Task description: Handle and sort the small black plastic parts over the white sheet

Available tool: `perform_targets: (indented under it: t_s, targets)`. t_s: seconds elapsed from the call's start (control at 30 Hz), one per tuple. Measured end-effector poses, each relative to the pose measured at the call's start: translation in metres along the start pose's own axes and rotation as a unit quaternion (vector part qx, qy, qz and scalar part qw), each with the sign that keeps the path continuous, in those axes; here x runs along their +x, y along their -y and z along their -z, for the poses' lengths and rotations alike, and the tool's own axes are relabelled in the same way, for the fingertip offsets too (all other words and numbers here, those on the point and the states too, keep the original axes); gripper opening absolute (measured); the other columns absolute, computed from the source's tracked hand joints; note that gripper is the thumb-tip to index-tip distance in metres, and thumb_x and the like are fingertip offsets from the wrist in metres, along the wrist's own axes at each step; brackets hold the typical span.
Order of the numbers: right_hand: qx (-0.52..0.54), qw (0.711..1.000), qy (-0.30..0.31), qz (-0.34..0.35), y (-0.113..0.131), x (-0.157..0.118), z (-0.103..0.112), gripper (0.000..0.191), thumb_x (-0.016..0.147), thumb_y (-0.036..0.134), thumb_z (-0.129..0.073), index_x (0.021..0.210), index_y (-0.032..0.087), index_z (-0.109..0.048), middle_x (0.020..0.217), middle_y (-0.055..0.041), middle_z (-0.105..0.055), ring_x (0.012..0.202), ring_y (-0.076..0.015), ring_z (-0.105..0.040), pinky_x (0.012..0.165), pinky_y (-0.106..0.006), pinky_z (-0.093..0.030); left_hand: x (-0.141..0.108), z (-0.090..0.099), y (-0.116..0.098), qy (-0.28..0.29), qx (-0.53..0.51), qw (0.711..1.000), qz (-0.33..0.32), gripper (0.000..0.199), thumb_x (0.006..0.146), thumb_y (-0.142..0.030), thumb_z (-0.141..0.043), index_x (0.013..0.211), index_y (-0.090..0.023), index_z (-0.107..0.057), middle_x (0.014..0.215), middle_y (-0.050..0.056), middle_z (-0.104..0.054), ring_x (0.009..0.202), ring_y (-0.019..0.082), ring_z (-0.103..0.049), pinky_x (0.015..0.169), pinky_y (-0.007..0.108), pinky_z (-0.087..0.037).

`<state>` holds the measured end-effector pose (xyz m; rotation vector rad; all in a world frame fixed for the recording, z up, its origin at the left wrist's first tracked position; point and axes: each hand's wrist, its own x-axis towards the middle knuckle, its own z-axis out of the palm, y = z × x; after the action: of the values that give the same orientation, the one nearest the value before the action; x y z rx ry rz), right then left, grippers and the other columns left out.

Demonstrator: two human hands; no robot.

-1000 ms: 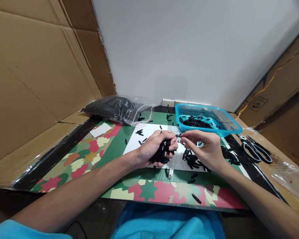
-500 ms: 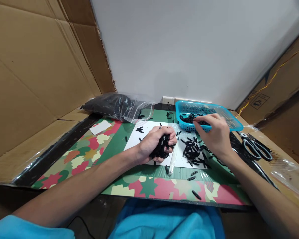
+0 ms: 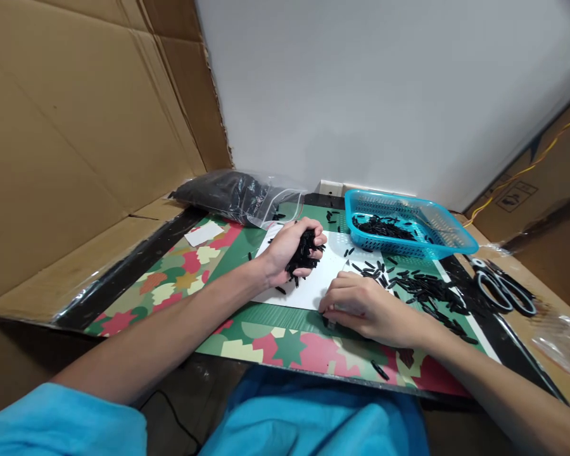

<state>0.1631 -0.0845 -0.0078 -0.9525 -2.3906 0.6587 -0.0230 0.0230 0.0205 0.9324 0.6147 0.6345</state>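
Observation:
My left hand point(image 3: 292, 250) is curled around a handful of small, slim black pieces point(image 3: 306, 253) above a white paper sheet point(image 3: 320, 288). Palm facing down, my right hand point(image 3: 356, 304) is low at the sheet's front edge, its fingers bent together. Under those fingertips a dark bit and a pale end of something show, but the hand hides the rest. A loose pile of the same black pieces point(image 3: 425, 288) spreads over the green mat beyond my right wrist. More of them lie in a blue plastic basket point(image 3: 411, 244) behind.
A clear zip bag point(image 3: 232, 193) full of black material rests at the back left. Scissors point(image 3: 501, 288) lie to the right, close to a crumpled plastic bag point(image 3: 563, 342). Cardboard walls point(image 3: 76, 107) stand on the left and right, with a white wall behind.
My right hand has come from the basket down to the front edge of the paper, over the pale stick. The pieces near it are spread farther right. My left hand still holds its handful.

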Motion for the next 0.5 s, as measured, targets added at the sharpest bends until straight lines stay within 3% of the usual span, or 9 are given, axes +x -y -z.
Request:
perform_targets:
  t_s: [0.13,0.23,0.5]
  targets:
    - [0.004,0.999,0.015,-0.048,-0.0021,-0.0009,0.0005,0.014,0.107,0.025,-0.064,0.112,0.022,-0.077,0.11,-0.0071,-0.072,0.105,-0.022,-0.063,0.091,-0.034,-0.05,0.0037,0.0047,-0.0003,-0.008,-0.013,1.0,0.003,0.024,0.081,-0.03,-0.073,0.079,-0.02,-0.052,0.077,-0.006,-0.042,0.05,0.006,-0.041,0.025,0.013,-0.024]
    - [0.006,0.998,0.022,-0.065,-0.003,-0.0004,0.0005,0.009,0.104,0.026,-0.069,0.106,0.022,-0.077,0.108,-0.0064,-0.071,0.103,-0.0224,-0.063,0.091,-0.035,-0.05,0.0033,0.0024,0.0015,-0.006,-0.011,1.0,0.014,0.026,0.08,-0.031,-0.075,0.078,-0.02,-0.052,0.075,-0.006,-0.042,0.049,0.006,-0.041,0.025,0.013,-0.025]
    - [0.012,0.998,0.03,-0.06,-0.0047,0.003,0.0011,0.011,0.105,0.02,-0.066,0.095,0.02,-0.069,0.098,-0.0051,-0.071,0.099,-0.022,-0.061,0.09,-0.035,-0.049,0.0,-0.0028,0.0025,-0.004,-0.002,1.0,0.03,0.027,0.081,-0.033,-0.076,0.078,-0.02,-0.053,0.075,-0.006,-0.043,0.047,0.005,-0.04,0.026,0.013,-0.025]
